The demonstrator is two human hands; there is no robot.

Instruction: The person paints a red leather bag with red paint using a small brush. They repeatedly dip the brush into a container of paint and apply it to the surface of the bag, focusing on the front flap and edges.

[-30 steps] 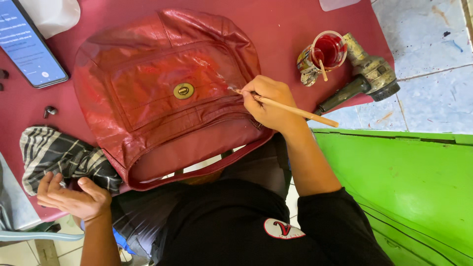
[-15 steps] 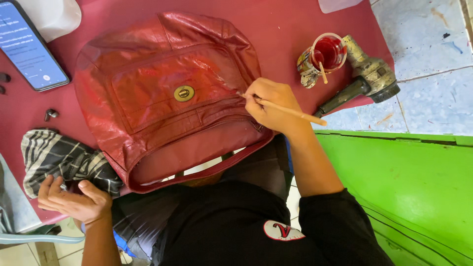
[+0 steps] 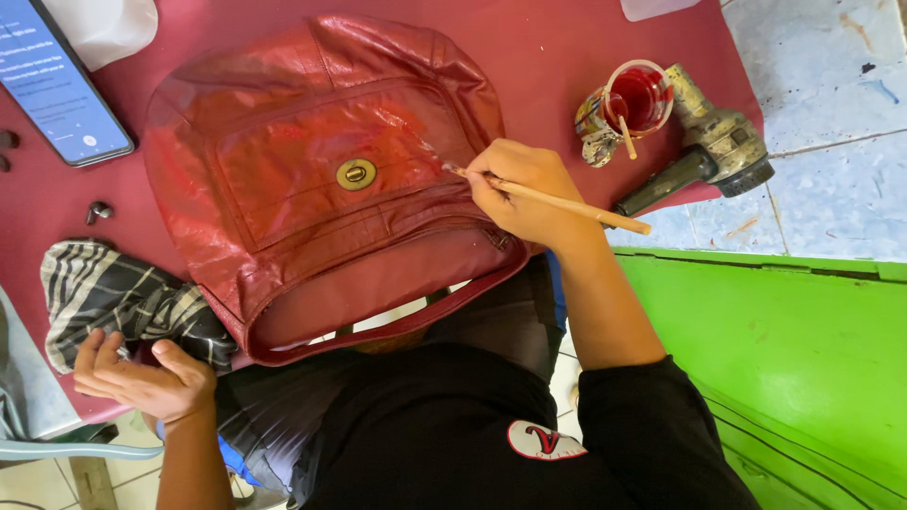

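Observation:
A glossy red leather handbag (image 3: 321, 179) with a round brass turn-lock (image 3: 355, 174) lies flat on a dark red table (image 3: 557, 57). My right hand (image 3: 524, 194) grips a thin wooden paintbrush (image 3: 567, 202), its tip touching the bag's front pocket to the right of the lock. At the table's near left corner my left hand (image 3: 142, 378) rests with its fingers loosely curled, holding nothing, against a black-and-white striped cloth (image 3: 118, 297).
A small glass jar of red paint (image 3: 635, 99) with a stick in it stands right of the bag, beside a worn heat gun (image 3: 704, 151). A phone (image 3: 57, 90) lies at the far left, small metal bits (image 3: 97, 212) near it. A green panel (image 3: 803, 349) stands at right.
My right hand has slid the brush tip a little left and up across the bag's front. My left hand has shifted slightly beside the striped cloth.

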